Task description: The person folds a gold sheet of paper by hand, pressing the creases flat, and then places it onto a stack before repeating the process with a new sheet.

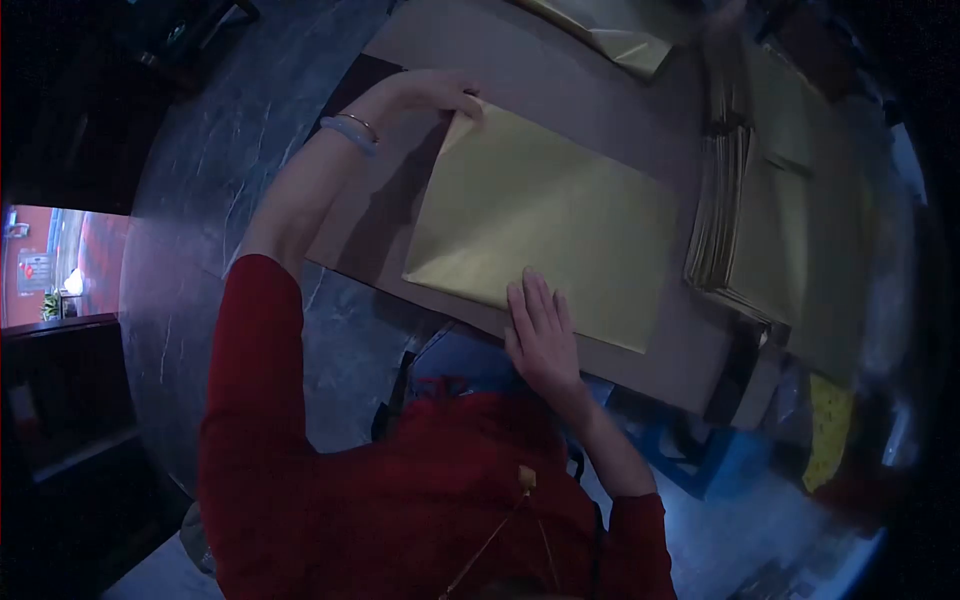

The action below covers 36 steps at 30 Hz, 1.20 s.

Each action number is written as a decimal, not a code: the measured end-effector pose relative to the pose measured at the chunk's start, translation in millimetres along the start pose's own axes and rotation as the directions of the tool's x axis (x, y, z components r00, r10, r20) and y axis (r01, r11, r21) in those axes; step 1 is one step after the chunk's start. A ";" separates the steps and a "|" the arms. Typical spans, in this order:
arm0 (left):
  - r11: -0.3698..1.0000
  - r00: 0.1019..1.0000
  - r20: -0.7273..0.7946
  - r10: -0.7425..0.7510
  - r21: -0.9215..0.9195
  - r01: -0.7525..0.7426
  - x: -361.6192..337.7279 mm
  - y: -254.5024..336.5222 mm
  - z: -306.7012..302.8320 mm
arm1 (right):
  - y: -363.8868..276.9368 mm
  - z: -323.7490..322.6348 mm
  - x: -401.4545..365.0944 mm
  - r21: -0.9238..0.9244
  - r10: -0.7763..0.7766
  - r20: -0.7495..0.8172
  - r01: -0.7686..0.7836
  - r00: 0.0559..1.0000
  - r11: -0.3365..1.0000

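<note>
A gold-coloured sheet of paper lies on a brown cardboard surface in front of me, its near left edge slightly raised or folded. My left hand, with bracelets at the wrist, pinches the sheet's far left corner between thumb and fingers. Near the front edge, my right hand rests flat on the paper with its fingers stretched out. Whether the sheet is one layer or several cannot be made out.
To the right stands a thick stack of folded gold paper. More gold paper lies at the far edge. A blue plastic stool and a yellow strip are below right. Grey marbled floor stretches on the left.
</note>
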<state>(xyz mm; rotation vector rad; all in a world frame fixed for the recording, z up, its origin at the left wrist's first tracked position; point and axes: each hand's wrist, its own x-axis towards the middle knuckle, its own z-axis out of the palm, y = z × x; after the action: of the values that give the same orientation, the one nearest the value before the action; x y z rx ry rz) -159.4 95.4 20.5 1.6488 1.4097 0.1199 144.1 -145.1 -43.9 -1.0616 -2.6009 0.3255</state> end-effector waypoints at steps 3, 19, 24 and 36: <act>0.956 0.995 -0.093 0.026 -0.289 -0.052 -45.9 33.8 -5.6 | -5.9 5.4 16.0 0.076 0.104 -0.064 -0.099 0.992 0.992; 0.561 0.933 -0.170 -0.316 -0.827 0.039 -208.0 4.4 132.9 | 117.1 -64.8 43.7 -0.073 0.008 -0.107 -0.016 0.994 0.997; 0.974 0.972 -0.180 -0.149 -0.194 0.113 -215.0 6.2 176.2 | 142.5 -58.5 5.4 -0.158 0.009 0.237 0.029 0.972 0.987; 0.447 0.736 0.240 0.633 0.663 -0.601 -41.8 16.5 158.3 | 157.9 -71.7 13.8 -0.080 -0.166 0.410 0.217 0.897 0.973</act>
<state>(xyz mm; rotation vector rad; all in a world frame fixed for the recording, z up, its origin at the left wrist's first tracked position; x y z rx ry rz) -66.5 -27.4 -37.5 2.8083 0.8022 0.0185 261.8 -18.4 -25.7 -0.8324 -3.1020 0.3712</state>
